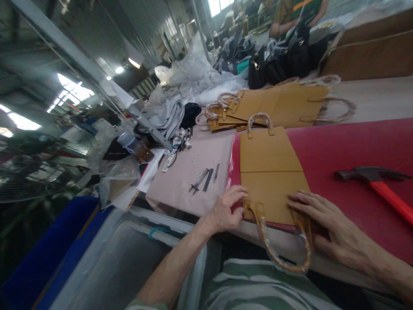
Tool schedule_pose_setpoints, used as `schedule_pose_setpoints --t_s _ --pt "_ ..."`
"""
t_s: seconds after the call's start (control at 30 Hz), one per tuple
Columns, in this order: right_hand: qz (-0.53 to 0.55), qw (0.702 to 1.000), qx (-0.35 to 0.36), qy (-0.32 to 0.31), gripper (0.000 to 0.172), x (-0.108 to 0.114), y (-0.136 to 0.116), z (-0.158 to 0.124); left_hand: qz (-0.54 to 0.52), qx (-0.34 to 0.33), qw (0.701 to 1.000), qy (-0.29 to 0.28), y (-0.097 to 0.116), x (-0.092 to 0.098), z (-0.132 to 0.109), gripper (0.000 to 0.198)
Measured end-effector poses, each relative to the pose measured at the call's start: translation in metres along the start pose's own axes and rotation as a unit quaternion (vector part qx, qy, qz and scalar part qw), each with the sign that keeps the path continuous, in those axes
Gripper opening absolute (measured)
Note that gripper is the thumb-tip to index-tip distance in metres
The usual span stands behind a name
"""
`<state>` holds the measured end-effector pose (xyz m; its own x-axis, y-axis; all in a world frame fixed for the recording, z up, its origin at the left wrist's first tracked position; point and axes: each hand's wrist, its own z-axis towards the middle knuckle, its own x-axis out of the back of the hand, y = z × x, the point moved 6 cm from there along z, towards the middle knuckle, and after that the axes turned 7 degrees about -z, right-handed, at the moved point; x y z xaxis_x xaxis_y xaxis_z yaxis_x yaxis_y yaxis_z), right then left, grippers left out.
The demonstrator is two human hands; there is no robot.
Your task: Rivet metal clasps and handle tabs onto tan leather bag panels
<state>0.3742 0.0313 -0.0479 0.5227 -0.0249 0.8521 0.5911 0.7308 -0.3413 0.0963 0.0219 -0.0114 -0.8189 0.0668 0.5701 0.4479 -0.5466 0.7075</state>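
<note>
- Left hand (229, 209): it comes in from below with the forearm slanting up to the right, fingers loosely bent, thumb and forefinger at the left edge of a tan bag (271, 159); whether it pinches that edge I cannot tell.
- Right hand (332, 221): it reaches in from the lower right, palm down, fingers stretched over the bag's right edge; its underside is hidden, so I cannot tell whether it grips.
- The bag lies flat between the hands, on the left part of a red mat (335, 150); its near handle (269, 252), wrapped in clear film, hangs past the worktop (180, 189) edge, its right base partly covered by the right hand.
- The far handle (260, 118) points away from the person.
- Right of the bag, a hammer (377, 174) lies on the mat, its red grip cut off by the picture's edge.
- Left of the mat lie a caliper-like tool (199, 181), a dark flat bar (208, 180) and a thin rod (217, 173).
- Farther left, a white strip (169, 160) bears dark lettering too small to read.
- Beyond the bag lies a pile of similar tan bags (277, 103).
- Behind that, black bags (277, 64) stand near a co-worker (300, 13), whose head is out of view.
- The far left is dark and blurred.
</note>
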Motion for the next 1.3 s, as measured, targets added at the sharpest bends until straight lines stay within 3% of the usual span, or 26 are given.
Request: schedule_pose_setpoints --t_s 0.07,0.1,0.13,0.2,0.33,0.5,0.63,0.7,0.8,0.9,1.0,1.1,1.2,1.3 --pt "0.019 1.0 0.008 0.01 0.075 0.0 0.001 0.0 0.098 0.102 0.986 0.085 -0.023 0.037 0.003 0.024" --pt "0.026 1.0 0.009 0.013 0.076 0.0 0.002 0.0 0.161 0.161 0.966 0.124 -0.035 0.056 0.004 0.02" --pt "0.029 0.999 0.009 0.015 0.077 0.001 0.002 0.0 0.22 0.224 0.94 0.135 -0.047 0.072 0.004 0.019" --pt "0.029 0.999 0.004 0.014 0.075 0.001 0.0 0.002 0.297 0.338 0.889 0.088 -0.068 0.092 0.004 0.023" --pt "0.03 0.999 0.0 0.015 0.066 0.005 -0.007 0.006 0.317 0.435 0.842 -0.039 -0.091 0.094 0.005 0.025" --pt "0.033 0.999 -0.007 0.019 0.061 0.01 -0.014 0.007 0.324 0.484 0.81 -0.07 -0.105 0.085 0.016 0.018" --pt "0.044 0.999 -0.021 0.014 0.06 0.014 -0.018 0.008 0.299 0.492 0.813 -0.09 -0.116 0.09 0.016 0.011" --pt "0.052 0.998 -0.028 0.016 0.059 0.015 -0.019 0.009 0.269 0.483 0.83 -0.069 -0.117 0.097 0.011 0.011" --pt "0.065 0.997 -0.032 0.025 0.06 0.017 -0.02 0.009 0.161 0.464 0.871 0.031 -0.113 0.107 -0.003 0.016" --pt "0.071 0.996 -0.034 0.031 0.058 0.017 -0.019 0.008 -0.02 0.45 0.878 0.161 -0.102 0.105 -0.016 0.028" --pt "0.074 0.996 -0.039 0.025 0.058 0.016 -0.019 0.008 -0.203 0.396 0.857 0.258 -0.081 0.085 -0.018 0.044" --pt "0.071 0.996 -0.043 0.023 0.056 0.015 -0.018 0.008 -0.297 0.33 0.85 0.284 -0.061 0.054 -0.013 0.051" --pt "0.067 0.997 -0.039 0.023 0.056 0.014 -0.018 0.007 -0.301 0.271 0.869 0.284 -0.047 0.026 -0.01 0.047" --pt "0.067 0.997 -0.04 0.024 0.056 0.014 -0.018 0.007 -0.24 0.227 0.91 0.251 -0.038 0.008 -0.011 0.034"
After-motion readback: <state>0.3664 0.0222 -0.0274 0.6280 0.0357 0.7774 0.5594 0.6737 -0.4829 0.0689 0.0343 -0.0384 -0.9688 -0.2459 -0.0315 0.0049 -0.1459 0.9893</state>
